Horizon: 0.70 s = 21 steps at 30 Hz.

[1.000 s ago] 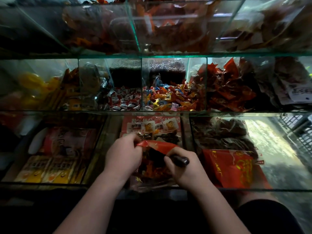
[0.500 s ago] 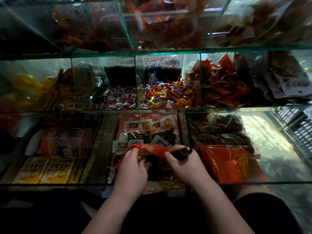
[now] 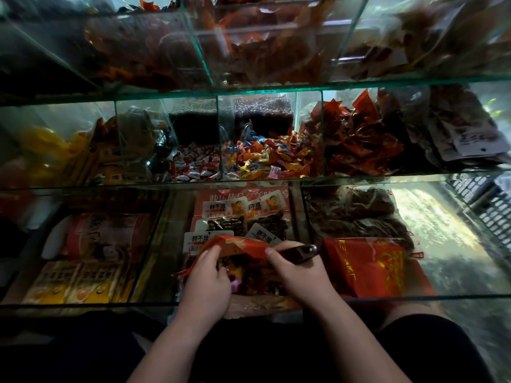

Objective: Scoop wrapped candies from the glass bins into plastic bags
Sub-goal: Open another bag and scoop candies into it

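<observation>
trouble from here probably comes from the plastic bag [image 3: 240, 246] itself. the person has it over the front middle glass bin [image 3: 154, 301], mouth up, red rim folded over, and some wrapped candies [image 3: 249, 272] show inside it. left hand [image 3: 207, 280] pinches the left part of the rim, fingers curled on it. right hand [image 3: 300, 275] pinches the right part and also has a dark handle [image 3: 302, 251] sticking out of its grip. likely the scoop, but the bowl isn't visible so can't say for sure.

so both hands are holding, neither spread open. the main supply, the multicolour candies [image 3: 265, 158], sits in the middle-row bin behind, well apart from the bag.

what could go wrong: the film looks thin and slippery, and the right hand is doing two jobs at once. if its pinch slackens while the handle gets shifted, the mouth could flop shut or the bag tip, and candies would drop among the packets [image 3: 229, 208] in the front bin. a stack of red bags [image 3: 370, 269] lies just beside on the right, easy to snag.
</observation>
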Motion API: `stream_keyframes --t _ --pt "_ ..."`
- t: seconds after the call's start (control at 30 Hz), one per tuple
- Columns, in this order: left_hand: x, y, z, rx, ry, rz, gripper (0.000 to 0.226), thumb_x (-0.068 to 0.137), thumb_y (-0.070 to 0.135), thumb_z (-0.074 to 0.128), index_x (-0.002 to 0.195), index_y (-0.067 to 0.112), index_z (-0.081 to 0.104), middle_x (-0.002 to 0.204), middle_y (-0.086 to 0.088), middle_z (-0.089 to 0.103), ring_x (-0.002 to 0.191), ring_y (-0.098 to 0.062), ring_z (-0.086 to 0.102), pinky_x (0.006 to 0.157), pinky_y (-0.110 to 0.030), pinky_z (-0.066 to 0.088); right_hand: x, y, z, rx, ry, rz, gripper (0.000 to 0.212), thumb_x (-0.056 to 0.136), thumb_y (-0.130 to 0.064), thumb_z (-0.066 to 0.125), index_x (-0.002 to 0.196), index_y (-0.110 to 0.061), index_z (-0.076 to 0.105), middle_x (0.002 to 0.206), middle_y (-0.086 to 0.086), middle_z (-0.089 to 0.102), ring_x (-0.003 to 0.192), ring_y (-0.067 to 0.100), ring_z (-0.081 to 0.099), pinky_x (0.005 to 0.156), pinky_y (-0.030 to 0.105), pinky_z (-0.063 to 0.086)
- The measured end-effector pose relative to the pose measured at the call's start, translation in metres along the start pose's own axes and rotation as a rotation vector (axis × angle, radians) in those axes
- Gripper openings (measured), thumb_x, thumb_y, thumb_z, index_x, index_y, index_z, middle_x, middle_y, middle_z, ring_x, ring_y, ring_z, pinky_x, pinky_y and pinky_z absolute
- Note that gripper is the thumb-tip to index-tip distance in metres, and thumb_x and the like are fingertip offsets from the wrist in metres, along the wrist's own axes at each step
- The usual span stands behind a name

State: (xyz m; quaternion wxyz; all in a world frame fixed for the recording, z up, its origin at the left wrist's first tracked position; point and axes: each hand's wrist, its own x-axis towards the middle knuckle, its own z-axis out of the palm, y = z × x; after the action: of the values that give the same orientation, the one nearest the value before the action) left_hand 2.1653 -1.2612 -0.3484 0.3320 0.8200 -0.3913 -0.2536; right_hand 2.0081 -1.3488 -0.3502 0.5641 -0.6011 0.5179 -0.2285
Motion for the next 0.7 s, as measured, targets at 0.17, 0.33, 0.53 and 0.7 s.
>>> stream_keyframes --t 0.17,0.33,0.53,0.7 --pt "0.003 -0.009 -0.003 0.025 -0.034 0.021 0.038 0.101 0.021 0.055 0.139 0.027 0.055 0.111 0.026 0.049 0.117 -0.005 0.050 0.105 -0.028 0.039 -0.003 -0.015 -0.024 0.136 0.108 0.039 0.021 0.092 -0.030 0.074 0.076 -0.016 0.078 0.072 0.001 0.078 0.069 0.014 0.076 0.067 0.031 0.062" --pt "0.009 -0.013 0.007 0.089 -0.126 0.068 0.011 0.097 0.043 0.059 0.108 0.045 0.056 0.104 0.026 0.057 0.105 0.003 0.055 0.084 -0.019 0.044 -0.022 -0.040 -0.056 -0.060 0.115 -0.128 0.035 0.089 -0.050 0.070 0.077 -0.018 0.076 0.069 0.003 0.077 0.067 0.017 0.077 0.075 0.049 0.064" --pt "0.012 -0.012 0.033 0.216 -0.291 -0.004 0.031 0.100 0.054 0.046 0.094 0.027 0.061 0.095 0.013 0.065 0.091 -0.008 0.061 0.083 -0.034 0.051 -0.033 -0.049 -0.059 -0.197 0.185 -0.213 0.021 0.089 -0.047 0.069 0.075 -0.032 0.075 0.066 -0.012 0.074 0.064 -0.001 0.069 0.055 0.016 0.050" --pt "0.014 -0.015 0.040 0.320 -0.313 -0.021 0.036 0.102 0.055 0.037 0.082 0.029 0.052 0.086 0.013 0.058 0.079 -0.007 0.055 0.078 -0.035 0.045 -0.040 -0.056 -0.066 0.031 0.174 -0.209 0.021 0.091 -0.036 0.073 0.071 -0.031 0.076 0.060 -0.006 0.074 0.054 0.004 0.072 0.046 0.010 0.049"
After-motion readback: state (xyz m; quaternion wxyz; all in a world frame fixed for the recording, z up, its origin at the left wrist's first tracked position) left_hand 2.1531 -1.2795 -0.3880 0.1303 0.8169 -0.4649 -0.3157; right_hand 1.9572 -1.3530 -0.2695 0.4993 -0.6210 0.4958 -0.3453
